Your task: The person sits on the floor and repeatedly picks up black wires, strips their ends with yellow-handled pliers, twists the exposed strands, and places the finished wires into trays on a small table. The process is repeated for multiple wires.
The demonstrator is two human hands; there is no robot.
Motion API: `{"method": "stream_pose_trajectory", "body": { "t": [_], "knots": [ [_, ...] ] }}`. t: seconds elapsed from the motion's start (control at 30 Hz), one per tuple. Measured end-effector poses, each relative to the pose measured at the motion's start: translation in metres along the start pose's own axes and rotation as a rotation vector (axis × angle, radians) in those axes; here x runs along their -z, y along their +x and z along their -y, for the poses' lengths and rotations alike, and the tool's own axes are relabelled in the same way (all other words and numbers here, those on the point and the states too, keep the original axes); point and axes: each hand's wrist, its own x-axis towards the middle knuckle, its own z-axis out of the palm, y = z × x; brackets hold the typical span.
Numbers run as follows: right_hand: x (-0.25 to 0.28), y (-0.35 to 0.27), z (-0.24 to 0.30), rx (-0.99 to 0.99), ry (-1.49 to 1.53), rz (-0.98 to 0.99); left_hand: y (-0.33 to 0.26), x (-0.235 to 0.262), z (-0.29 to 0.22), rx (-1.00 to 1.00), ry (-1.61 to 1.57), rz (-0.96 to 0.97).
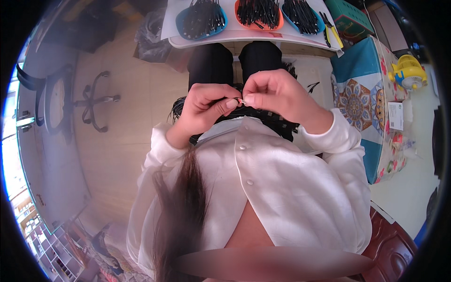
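Note:
Above my lap, my left hand and my right hand meet fingertip to fingertip. Between them is the end of a thin cable, with small red and whitish wire strands showing. My left thumb and forefinger pinch the dark cable side. On the other side, my right thumb and forefinger close on the strands; the very tip is too small to make out. Beneath both hands, a pile of black cables with small connectors lies across my lap, partly hidden by the hands and sleeves.
On the white table ahead stand a blue tray, an orange tray and another blue tray, all full of black cables. Yellow-black pliers lie beside them. At right, a yellow fan and white box; at left, an office chair.

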Motion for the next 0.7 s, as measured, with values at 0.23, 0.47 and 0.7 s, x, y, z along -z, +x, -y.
{"method": "stream_pose_trajectory", "body": {
  "t": [0.23, 0.47, 0.7],
  "knots": [
    [0.002, 0.0, 0.001, 0.192, -0.359, -0.076, 0.003, 0.006, 0.009, 0.106, -0.678, -0.009],
    [-0.001, 0.006, -0.006, 0.879, -0.979, -0.321, 0.001, 0.007, 0.022, 0.172, -0.794, 0.022],
    [-0.005, 0.003, -0.011, 0.621, -0.752, -0.239, -0.003, -0.006, 0.019, 0.187, -0.426, -0.136]
  ]
}}
